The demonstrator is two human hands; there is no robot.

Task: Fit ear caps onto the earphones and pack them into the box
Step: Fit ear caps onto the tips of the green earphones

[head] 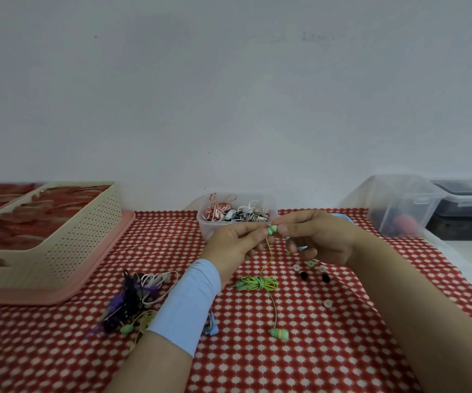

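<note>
At centre frame the green earbud (272,230) is pinched between the fingertips of the left hand (237,242) and the right hand (314,236), a cap seemingly being pressed on; its coiled cable (257,282) and second earbud (279,334) lie on the cloth (342,350) below. This pair looks mid-fitting and unpacked, while the clear box (206,222) behind holds several sets and a tangled pile (132,299) waits lower left

On the table (285,370), the box (203,225) of earphones stands at centre rear. Left of it, a basket (67,251) sits on a tray (16,296); right of it, two lidded tubs (402,205). Just before the box, the left hand (234,242) and right hand (319,236) pinch one earbud (272,229) between them. Its cable coil (257,283) lies nearer the viewer, loose ear caps (311,272) front-right, a heap of earphones (138,296) front-left.
</note>
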